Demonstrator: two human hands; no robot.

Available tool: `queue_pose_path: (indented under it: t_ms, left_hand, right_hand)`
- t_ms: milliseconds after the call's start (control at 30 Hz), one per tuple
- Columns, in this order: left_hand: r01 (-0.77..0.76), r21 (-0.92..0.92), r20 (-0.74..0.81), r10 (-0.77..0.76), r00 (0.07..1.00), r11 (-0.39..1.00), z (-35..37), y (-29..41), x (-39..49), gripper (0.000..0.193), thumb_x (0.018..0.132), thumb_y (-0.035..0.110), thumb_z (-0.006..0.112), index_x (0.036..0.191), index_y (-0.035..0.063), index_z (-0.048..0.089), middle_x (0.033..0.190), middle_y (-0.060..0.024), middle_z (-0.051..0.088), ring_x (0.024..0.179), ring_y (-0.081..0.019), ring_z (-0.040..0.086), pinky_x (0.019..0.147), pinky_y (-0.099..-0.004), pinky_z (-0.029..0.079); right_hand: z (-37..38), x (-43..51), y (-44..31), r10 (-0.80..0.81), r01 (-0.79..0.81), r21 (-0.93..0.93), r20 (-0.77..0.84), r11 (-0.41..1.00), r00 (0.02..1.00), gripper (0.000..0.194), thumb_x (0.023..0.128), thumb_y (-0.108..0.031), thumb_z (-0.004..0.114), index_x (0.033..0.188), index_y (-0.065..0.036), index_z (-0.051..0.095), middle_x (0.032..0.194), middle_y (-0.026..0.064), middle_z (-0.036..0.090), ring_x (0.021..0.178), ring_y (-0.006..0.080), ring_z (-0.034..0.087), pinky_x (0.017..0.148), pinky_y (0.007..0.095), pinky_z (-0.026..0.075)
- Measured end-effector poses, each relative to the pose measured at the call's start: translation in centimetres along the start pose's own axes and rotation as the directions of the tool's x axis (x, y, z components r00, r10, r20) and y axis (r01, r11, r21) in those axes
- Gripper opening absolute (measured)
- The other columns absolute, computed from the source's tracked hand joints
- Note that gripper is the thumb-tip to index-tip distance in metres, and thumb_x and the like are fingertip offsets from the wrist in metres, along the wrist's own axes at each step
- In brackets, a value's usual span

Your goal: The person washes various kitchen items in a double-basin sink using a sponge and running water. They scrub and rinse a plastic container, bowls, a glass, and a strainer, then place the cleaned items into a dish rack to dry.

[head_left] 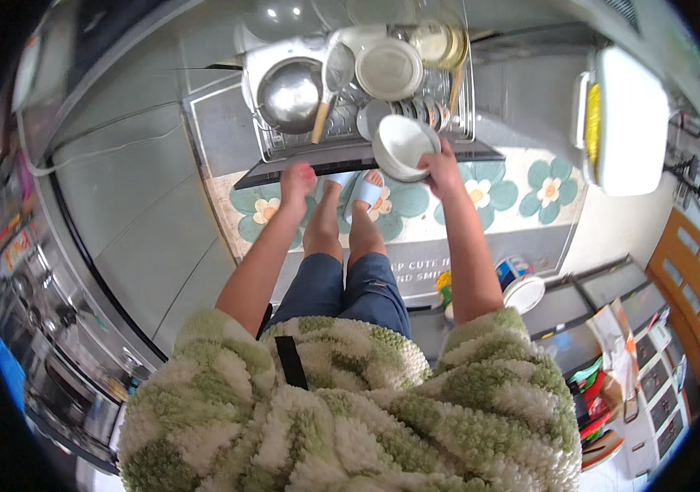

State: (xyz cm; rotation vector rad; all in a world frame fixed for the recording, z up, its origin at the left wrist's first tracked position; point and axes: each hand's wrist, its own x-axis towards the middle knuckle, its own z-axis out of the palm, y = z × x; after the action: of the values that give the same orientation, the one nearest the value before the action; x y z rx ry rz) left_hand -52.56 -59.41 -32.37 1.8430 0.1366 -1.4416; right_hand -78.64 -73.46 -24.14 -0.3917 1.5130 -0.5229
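Note:
White bowls (406, 147), which look nested, are gripped at their right rim by my right hand (441, 168), just above the near edge of a pulled-out dish drawer (325, 161). My left hand (299, 179) is at the front edge of that drawer, its fingers curled; whether they grip the edge is unclear. In the drawer's wire rack lie a shiny metal bowl (291, 95), a strainer with a wooden handle (338, 66), a round whitish dish (389, 69), a row of upright small dishes (414, 112) and clear yellowish containers (439, 46).
A floor mat with flowers (491, 184) lies under the drawer and my slippered feet. Grey cabinet fronts (135, 178) stand at the left. To the right is a white bin (630, 123) with a yellow liner. A round white lid (524, 294) is beside my right arm.

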Motion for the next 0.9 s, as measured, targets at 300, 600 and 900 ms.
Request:
queue_pose_path:
  t_ms: [300, 600, 900]
  left_hand:
    - [0.200, -0.213, 0.546, -0.054, 0.836, 0.956, -0.5, 10.9, -26.0, 0.062, 0.086, 0.046, 0.049, 0.133, 0.0155, 0.023, 0.128, -0.0116, 0.037, 0.106, -0.0296, 0.051, 0.086, -0.0477, 0.045]
    - [-0.024, -0.578, 0.279, 0.225, 0.933, 0.816, -10.8, 20.3, -34.2, 0.075, 0.074, 0.019, 0.058, 0.134, 0.0209, 0.014, 0.127, -0.0131, 0.034, 0.111, -0.0312, 0.048, 0.087, -0.0492, 0.047]
    - [-0.298, -0.751, 0.030, 0.482, 0.876, 0.589, -32.1, 27.3, -32.4, 0.077, 0.062, 0.001, 0.047, 0.133, 0.0142, 0.021, 0.127, -0.0163, 0.037, 0.110, -0.0356, 0.048, 0.086, -0.0524, 0.047]
  right_hand:
    - [7.9, -17.7, -3.7, -0.167, 0.193, -0.069, 0.280, 0.979, 0.946, 0.067, 0.057, 0.009, 0.046, 0.122, -0.005, 0.040, 0.101, 0.0092, 0.053, 0.087, 0.0199, 0.052, 0.064, 0.0273, 0.044]
    - [23.7, -28.5, -6.6, -0.324, 0.485, -0.171, 0.552, 0.858, 0.769, 0.069, 0.057, 0.007, 0.047, 0.125, -0.003, 0.036, 0.116, 0.0126, 0.047, 0.106, 0.0251, 0.047, 0.089, 0.0309, 0.039]
    - [46.7, -37.5, -2.7, -0.390, 0.714, -0.134, 0.761, 0.687, 0.518, 0.071, 0.057, 0.008, 0.048, 0.126, -0.005, 0.035, 0.121, 0.0138, 0.043, 0.110, 0.0261, 0.044, 0.093, 0.0318, 0.036]
